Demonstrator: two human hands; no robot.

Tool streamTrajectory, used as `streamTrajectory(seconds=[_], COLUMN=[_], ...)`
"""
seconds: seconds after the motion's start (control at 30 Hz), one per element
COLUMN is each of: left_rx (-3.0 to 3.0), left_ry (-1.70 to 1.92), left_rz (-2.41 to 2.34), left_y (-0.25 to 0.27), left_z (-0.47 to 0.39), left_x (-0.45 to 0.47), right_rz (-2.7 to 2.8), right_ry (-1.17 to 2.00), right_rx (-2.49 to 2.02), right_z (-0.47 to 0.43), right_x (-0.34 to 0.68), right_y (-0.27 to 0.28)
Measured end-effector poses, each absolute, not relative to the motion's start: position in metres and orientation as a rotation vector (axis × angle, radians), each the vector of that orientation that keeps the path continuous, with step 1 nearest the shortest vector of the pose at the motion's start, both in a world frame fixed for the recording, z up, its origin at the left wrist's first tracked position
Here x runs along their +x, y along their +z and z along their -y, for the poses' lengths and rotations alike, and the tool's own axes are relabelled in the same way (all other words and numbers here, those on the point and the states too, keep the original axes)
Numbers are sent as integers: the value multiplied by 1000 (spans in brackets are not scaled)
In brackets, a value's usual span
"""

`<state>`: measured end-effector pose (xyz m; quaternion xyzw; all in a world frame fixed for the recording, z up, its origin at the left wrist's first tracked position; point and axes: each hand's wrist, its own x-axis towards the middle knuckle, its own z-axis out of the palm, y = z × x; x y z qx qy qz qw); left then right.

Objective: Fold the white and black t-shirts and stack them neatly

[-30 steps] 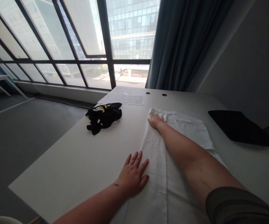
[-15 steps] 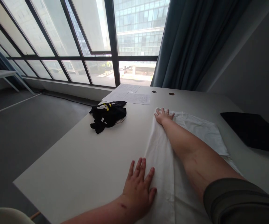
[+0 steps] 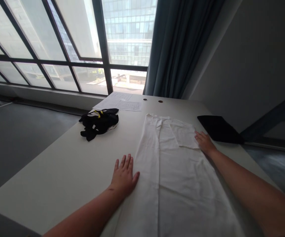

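Observation:
A white short-sleeved shirt (image 3: 179, 177) lies spread on the white table, its left side folded inward in a long strip. The sleeve (image 3: 185, 135) on the right lies flat over the body of the shirt. My left hand (image 3: 125, 176) rests flat at the left edge of the cloth, fingers stretched out and thumb apart. At the outer end of the sleeve, my right hand (image 3: 205, 142) touches the right edge with its fingers extended. The lower end of the shirt runs out of view at the bottom.
Black crumpled clothing (image 3: 100, 123) with a yellow detail lies left of the shirt. Behind it are sheets of paper (image 3: 129, 105) near two cable holes. A flat black item (image 3: 219, 129) sits at the right edge of the table (image 3: 65, 174). A blue curtain (image 3: 177, 49) hangs beyond.
My right hand has moved from the shirt's top left corner across to its right edge by the sleeve. My left hand stays flat at the left edge. The view has turned right.

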<state>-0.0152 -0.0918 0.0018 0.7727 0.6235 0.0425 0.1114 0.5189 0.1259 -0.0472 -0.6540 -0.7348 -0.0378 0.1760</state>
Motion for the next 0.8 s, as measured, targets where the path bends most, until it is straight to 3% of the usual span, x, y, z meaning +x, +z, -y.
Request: streamTrajectory(seconds=[0.17,0.33,0.8], left_rx=[2306,2370,2443], left_ry=[293,441,347], left_rz=[-1874,-1865,-1932], left_y=[2,0,10], left_z=[77,76,92], left_x=[-23,-22,-16], right_rz=[1998,2037,1949], right_ry=[41,143,192], right_rx=[-1849,-1784,-1819], right_z=[-55,-42,-37], right_x=[524,501,488], right_y=[-54,-43,-29])
